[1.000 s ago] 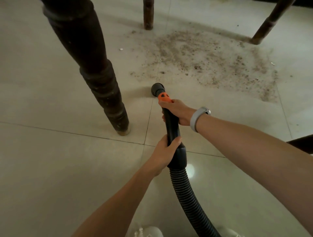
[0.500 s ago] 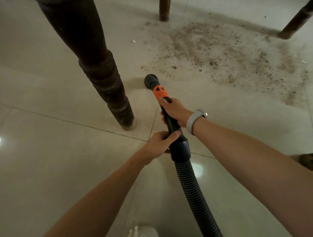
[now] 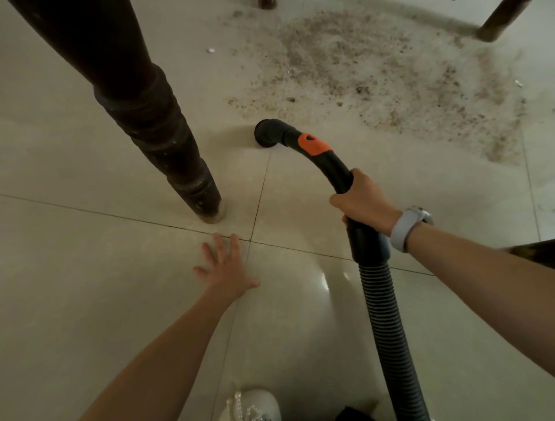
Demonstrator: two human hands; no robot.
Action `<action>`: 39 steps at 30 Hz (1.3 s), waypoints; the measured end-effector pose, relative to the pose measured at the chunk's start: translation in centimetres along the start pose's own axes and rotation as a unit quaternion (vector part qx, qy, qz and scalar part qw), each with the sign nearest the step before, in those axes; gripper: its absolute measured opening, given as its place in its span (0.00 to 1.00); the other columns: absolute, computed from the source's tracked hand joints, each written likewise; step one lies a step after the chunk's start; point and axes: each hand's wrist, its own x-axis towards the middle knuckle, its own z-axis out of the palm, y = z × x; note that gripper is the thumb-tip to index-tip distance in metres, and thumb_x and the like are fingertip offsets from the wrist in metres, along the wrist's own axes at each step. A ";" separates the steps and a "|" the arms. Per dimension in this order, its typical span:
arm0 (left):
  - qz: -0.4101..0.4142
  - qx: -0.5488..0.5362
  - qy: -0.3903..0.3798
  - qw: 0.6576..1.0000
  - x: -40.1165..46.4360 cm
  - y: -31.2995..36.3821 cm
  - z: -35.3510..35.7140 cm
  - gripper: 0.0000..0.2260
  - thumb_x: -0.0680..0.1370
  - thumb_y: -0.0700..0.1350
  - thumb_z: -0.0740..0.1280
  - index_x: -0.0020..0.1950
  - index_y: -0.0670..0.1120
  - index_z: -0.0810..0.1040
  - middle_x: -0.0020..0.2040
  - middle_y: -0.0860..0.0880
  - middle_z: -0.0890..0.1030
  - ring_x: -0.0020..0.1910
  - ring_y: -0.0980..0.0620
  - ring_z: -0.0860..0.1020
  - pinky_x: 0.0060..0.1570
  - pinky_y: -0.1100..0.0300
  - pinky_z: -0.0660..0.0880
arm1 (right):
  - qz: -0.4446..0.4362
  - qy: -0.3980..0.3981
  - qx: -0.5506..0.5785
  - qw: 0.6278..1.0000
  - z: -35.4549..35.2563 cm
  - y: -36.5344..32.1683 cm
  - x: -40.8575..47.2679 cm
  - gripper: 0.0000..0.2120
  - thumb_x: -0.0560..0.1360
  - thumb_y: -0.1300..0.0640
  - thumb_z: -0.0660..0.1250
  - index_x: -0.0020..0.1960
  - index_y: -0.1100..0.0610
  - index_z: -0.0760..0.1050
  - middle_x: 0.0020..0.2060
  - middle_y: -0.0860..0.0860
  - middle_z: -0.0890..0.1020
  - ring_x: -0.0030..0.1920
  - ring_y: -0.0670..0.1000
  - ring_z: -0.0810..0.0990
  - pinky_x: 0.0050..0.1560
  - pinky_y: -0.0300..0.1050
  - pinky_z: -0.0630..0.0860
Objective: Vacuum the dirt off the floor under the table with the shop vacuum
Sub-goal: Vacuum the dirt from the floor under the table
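My right hand [image 3: 365, 204] grips the black curved handle of the vacuum hose [image 3: 381, 303], just below its orange band [image 3: 313, 145]. The nozzle [image 3: 267, 133] points down at the tiled floor, close to the near left edge of a wide patch of brown dirt [image 3: 375, 75]. My left hand [image 3: 223, 267] is off the hose, fingers spread, low over the floor tiles to the left of the hose and holding nothing.
A thick dark turned table leg [image 3: 156, 132] stands just left of the nozzle. Two more legs show at the top [image 3: 267, 3] and top right [image 3: 495, 24]. A white shoe [image 3: 255, 405] is at the bottom edge. A dark object [image 3: 537, 252] shows at the right edge.
My left hand has let go of the hose and moved left and down, fingers spread. The handle has swung so the nozzle now points left. The view has moved closer to the floor.
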 end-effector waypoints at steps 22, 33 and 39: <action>0.007 0.012 0.004 1.000 0.2 -0.7 -0.1 0.50 0.71 0.55 0.72 0.77 0.51 0.36 0.76 0.47 0.32 0.75 0.40 0.37 0.71 0.40 0.53 | -0.110 -0.075 -0.224 0.965 -0.1 3.2 -8.4 0.16 0.74 0.57 0.63 0.60 0.56 0.66 0.35 0.49 0.72 0.32 0.50 0.74 0.31 0.44 0.72; 0.054 0.064 0.023 0.996 0.1 -0.4 -0.3 0.50 0.72 0.55 0.71 0.77 0.46 0.36 0.76 0.44 0.34 0.76 0.40 0.37 0.72 0.42 0.53 | -0.137 0.080 -0.289 0.944 0.2 -3.7 0.1 0.05 0.77 0.60 0.58 0.51 0.58 0.62 0.33 0.52 0.69 0.27 0.50 0.66 0.31 0.45 0.65; 0.065 0.073 0.028 0.995 1.1 -0.8 -0.6 0.53 0.68 0.56 0.74 0.77 0.52 0.36 0.77 0.48 0.33 0.75 0.41 0.36 0.71 0.38 0.52 | -0.132 0.052 -0.231 0.963 3.1 -7.6 3.9 0.07 0.77 0.58 0.60 0.52 0.58 0.62 0.33 0.51 0.69 0.28 0.50 0.68 0.27 0.42 0.63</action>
